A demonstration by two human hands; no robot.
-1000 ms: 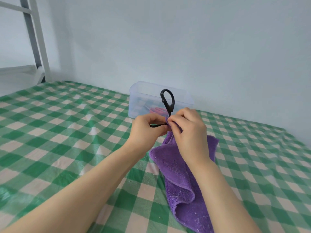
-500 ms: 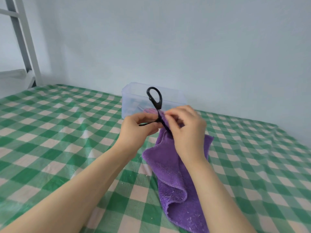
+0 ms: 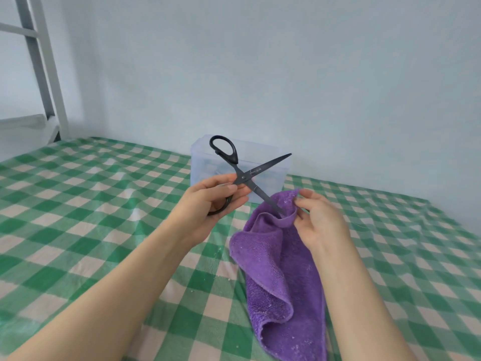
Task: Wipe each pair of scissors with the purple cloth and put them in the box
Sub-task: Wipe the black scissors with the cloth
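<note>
Surface (image 3: 78,204): covered in green-and-white check cloth, running back to a pale wall (image 3: 286,74).

Frame (image 3: 44,74): grey-white metal uprights and rungs, far left corner.

Purple cloth (image 3: 281,269): towelling, hanging in folds from the right hand toward the near edge of the surface.

Box (image 3: 205,168): clear plastic, no lid on it, at the back against the wall and behind the hands; contents too blurred to tell.

Left hand (image 3: 210,201): fingers and thumb curled round the lower handle loop of the scissors.

Right hand (image 3: 320,220): fingertips pinching the cloth's upper edge, gathered round one blade tip.

Scissors (image 3: 243,177): black, held in the air in front of the box, blades spread wide. One blade points up-right, the other runs down into the cloth fold. Upper handle loop free.
</note>
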